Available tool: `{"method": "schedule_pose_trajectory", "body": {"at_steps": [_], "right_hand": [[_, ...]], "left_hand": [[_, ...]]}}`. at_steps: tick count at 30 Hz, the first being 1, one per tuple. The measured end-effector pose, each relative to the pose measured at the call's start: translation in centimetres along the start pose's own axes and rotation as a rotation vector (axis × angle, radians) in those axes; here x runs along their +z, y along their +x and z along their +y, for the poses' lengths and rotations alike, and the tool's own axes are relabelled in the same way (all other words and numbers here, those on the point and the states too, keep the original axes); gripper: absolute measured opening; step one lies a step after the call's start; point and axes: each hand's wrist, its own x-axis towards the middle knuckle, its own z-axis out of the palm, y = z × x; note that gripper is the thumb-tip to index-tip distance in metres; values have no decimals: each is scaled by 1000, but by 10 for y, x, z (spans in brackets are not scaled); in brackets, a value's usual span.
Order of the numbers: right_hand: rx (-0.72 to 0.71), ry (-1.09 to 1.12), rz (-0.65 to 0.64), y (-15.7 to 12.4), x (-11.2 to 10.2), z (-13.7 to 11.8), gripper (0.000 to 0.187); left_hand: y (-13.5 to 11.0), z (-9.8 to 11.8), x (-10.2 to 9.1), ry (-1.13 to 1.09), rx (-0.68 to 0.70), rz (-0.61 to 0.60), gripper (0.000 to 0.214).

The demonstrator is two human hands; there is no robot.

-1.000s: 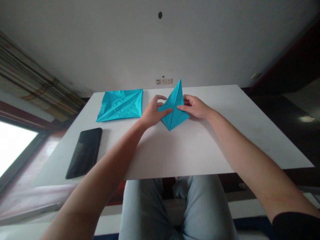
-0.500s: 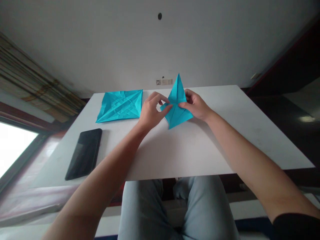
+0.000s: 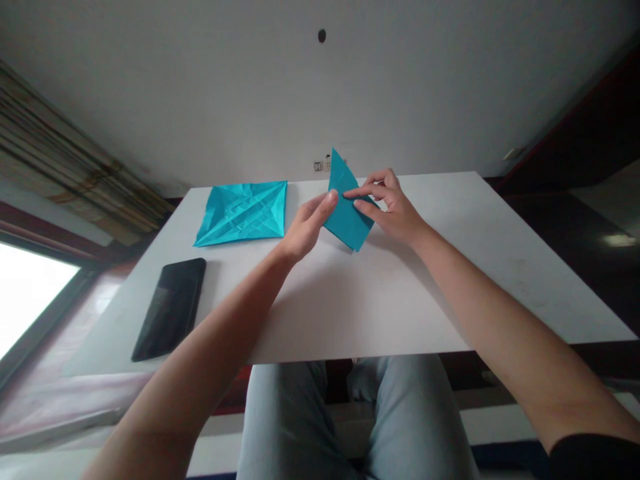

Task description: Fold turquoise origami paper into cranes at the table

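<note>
A folded piece of turquoise origami paper (image 3: 350, 223) is held above the table, its pointed tip up and leaning left. My left hand (image 3: 311, 220) grips its left edge, thumb on the front face and the other fingers mostly behind. On the right side, my right hand (image 3: 393, 205) has its index finger across the front and its thumb lower down at the edge, with a flap of the paper between them. Left of my hands, a creased turquoise paper sheet (image 3: 243, 212) lies on the table, marked by a lattice of fold lines.
A black phone-like device (image 3: 170, 308) lies on the white table (image 3: 500, 267), near its left front. Behind the table stands a grey wall with sockets (image 3: 319, 166) low down. A curtain (image 3: 75, 147) and a window are at the left.
The folded paper has turned, its tip swinging left and a smoother face now showing. My left thumb has moved up onto that face; my right fingers have shifted and spread on the right side.
</note>
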Motion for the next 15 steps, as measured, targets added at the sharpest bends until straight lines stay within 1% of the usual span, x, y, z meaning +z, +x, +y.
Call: {"method": "schedule_pose_trajectory", "body": {"at_steps": [2, 4, 7, 9, 10, 11, 13, 15], "right_hand": [[-17, -28, 40, 1, 1, 6, 48], [-23, 70, 42, 2, 3, 15, 47], [50, 315, -51, 6, 6, 27, 49], [112, 396, -95, 8, 8, 33, 48], [132, 402, -106, 8, 8, 36, 46], [143, 390, -114, 8, 8, 38, 45], [146, 316, -143, 6, 8, 44, 43], [128, 168, -194, 4, 7, 50, 39]], "left_hand": [[3, -3, 0, -129, -71, -48, 53], [5, -6, 1, -234, -158, -65, 50], [5, -6, 1, -340, -272, -84, 49], [3, -5, 0, -332, -322, -103, 48], [2, -5, -2, -273, -329, -106, 48], [1, -5, -3, -167, -320, -98, 47], [0, -6, -7, 160, -269, -64, 51], [-1, -9, -12, 504, -182, -37, 64]]}}
